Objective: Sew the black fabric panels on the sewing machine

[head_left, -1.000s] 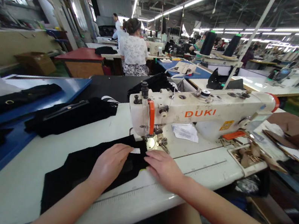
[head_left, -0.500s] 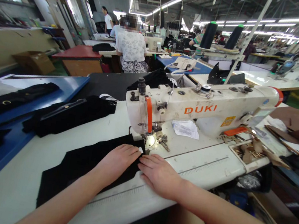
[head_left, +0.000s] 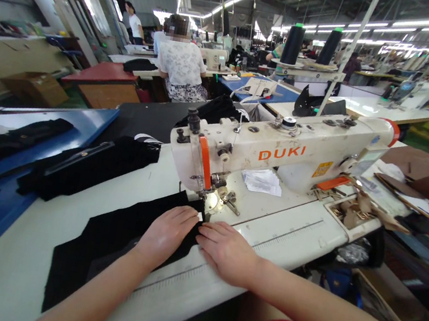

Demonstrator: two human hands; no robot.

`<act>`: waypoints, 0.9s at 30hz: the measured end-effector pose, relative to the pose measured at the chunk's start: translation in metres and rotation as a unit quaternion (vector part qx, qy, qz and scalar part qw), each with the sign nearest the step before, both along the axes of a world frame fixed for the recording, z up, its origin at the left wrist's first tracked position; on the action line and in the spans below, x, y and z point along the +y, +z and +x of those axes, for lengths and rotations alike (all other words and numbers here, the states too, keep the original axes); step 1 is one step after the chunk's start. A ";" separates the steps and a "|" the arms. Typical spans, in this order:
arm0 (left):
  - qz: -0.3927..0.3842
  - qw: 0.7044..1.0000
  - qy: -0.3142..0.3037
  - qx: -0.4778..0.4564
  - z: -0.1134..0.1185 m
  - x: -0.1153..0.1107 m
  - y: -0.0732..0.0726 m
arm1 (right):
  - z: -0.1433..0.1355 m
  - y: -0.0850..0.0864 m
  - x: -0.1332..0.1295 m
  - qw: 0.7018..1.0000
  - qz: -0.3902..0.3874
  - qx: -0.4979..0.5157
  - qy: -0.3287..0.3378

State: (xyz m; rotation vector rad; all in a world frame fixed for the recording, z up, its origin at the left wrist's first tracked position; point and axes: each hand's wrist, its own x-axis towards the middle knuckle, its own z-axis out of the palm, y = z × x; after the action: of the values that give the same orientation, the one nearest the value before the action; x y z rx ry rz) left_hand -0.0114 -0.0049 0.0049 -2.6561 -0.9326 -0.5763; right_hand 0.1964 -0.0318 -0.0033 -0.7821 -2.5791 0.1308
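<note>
One black cloth piece (head_left: 118, 216) lies flat on the white surface (head_left: 35, 234), its narrower end near the needle area of one sewing machine (head_left: 237, 148) marked DUKI. One small white label (head_left: 200, 217) shows on that end, just beside the fingertips of the left hand; part of it may be covered. Two hands rest at the cloth. Left hand (head_left: 170, 231): palm down on the cloth, fingers close together and extended toward the label, forearm slanting up from the lower left. Right hand (head_left: 227, 251): palm down at the near right edge of the cloth, fingers close together and pointing left, forearm coming in from the lower right. The two sets of fingertips are near each other; cannot tell whether either set pinches the cloth, thumbs being hidden. One pile of white slips (head_left: 262, 181), count not readable, lies on the machine bed behind the right hand. One tray (head_left: 363, 235) to the right holds brass-coloured metal pieces, too many and too small to count. Two dark thread cones (head_left: 292, 45) with green tips stand on a rack behind the machine. To the left, one black item with a metal ring (head_left: 16, 138) lies on the blue table (head_left: 95, 123); one black bundle (head_left: 115, 166) spans the blue table and the white surface. Beyond, one person in a patterned white top (head_left: 181, 64) is seen from behind.
</note>
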 end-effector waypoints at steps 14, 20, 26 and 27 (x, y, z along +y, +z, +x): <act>-0.029 0.999 -0.030 -0.029 0.004 0.007 0.001 | 0.000 -0.001 0.000 1.000 -0.001 0.010 -0.002; -0.057 0.998 -0.012 -0.020 0.006 0.004 0.003 | 0.002 0.003 0.002 1.000 -0.023 0.014 0.005; -0.049 0.998 0.009 -0.036 0.004 0.000 -0.006 | 0.002 0.007 0.030 0.999 -0.027 -0.012 -0.045; -0.056 0.998 0.018 -0.038 0.003 -0.001 -0.007 | 0.002 0.007 0.034 0.998 -0.022 -0.022 -0.049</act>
State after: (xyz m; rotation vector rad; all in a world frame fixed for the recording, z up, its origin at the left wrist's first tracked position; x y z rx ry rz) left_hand -0.0080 -0.0062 -0.0023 -2.7255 -1.0620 -0.6388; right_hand 0.1981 0.0025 0.0034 -0.9356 -2.5817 0.1416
